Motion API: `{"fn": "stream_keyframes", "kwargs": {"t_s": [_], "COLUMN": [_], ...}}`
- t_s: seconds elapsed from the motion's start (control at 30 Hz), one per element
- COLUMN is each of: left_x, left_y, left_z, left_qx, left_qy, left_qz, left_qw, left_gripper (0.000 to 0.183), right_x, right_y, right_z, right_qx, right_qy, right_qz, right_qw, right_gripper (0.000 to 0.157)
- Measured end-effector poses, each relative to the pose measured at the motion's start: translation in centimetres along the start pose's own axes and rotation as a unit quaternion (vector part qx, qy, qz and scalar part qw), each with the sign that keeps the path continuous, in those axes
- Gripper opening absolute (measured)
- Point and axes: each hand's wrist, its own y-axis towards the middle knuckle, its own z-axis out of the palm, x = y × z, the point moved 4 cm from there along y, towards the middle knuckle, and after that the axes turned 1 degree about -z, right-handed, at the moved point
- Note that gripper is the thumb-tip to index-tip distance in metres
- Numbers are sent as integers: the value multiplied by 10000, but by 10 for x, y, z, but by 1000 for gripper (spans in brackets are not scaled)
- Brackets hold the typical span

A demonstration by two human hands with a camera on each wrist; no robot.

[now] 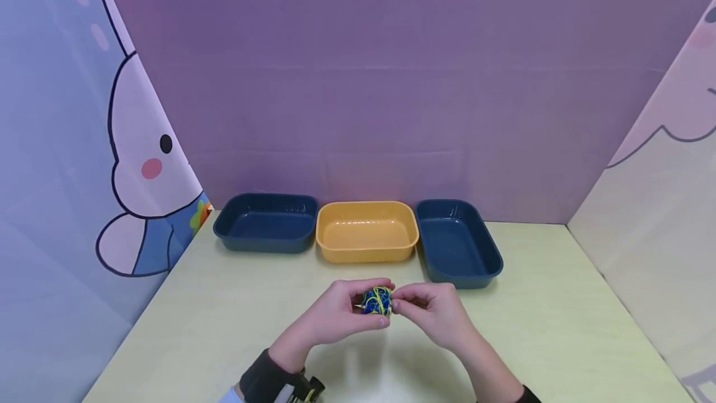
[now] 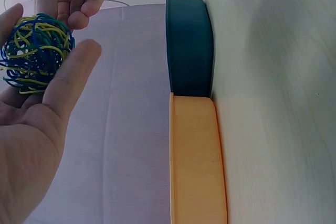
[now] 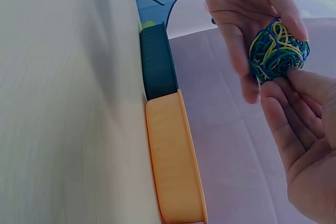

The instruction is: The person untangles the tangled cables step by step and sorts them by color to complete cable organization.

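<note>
A tangled ball of thin blue, green and yellow strands is held above the table in front of the person. The left hand grips it from the left, thumb on the near side and fingers on the far side. At the ball's right side, the right hand pinches with thumb and forefinger. In the right wrist view those fingertips meet the surface of the ball; which strand they hold is too small to tell. The left wrist view shows the left thumb and fingers around the ball.
Beyond the hands, a yellow tray stands between a blue tray at the left and another blue tray at the right, set lengthwise. They stand on a pale table before a purple backdrop. Printed cloth panels flank it.
</note>
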Motion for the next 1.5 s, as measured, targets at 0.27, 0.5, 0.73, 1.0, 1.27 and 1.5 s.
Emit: {"fn": "stream_keyframes", "kwargs": {"t_s": [0.27, 0.5, 0.73, 1.0, 1.27, 1.5], "left_x": [6, 33, 40, 43, 7, 0], "left_y": [2, 7, 7, 5, 0, -3], "left_z": [1, -2, -9, -21, -25, -28], "left_qx": [-213, -546, -642, -969, -1009, -1060], "left_qy": [-95, 287, 284, 383, 534, 617], "left_qz": [-148, -119, -75, -272, -89, -116], "left_qw": [9996, 9980, 9975, 9942, 9934, 9924], "left_gripper": [53, 50, 50, 48, 45, 43], "right_x": [-1, -1, 14, 33, 29, 29], "right_y": [0, -2, -2, -1, 2, 2], "right_z": [0, -2, -7, -21, -32, -41], "right_qx": [-110, -145, -54, -184, -264, -388], "right_qy": [-234, -245, -92, -274, -445, -639], "right_qz": [122, 12, 329, 410, 400, 394], "right_qw": [9996, 9996, 9994, 9986, 9979, 9964], "right_gripper": [9, 8, 8, 7, 8, 9]}}
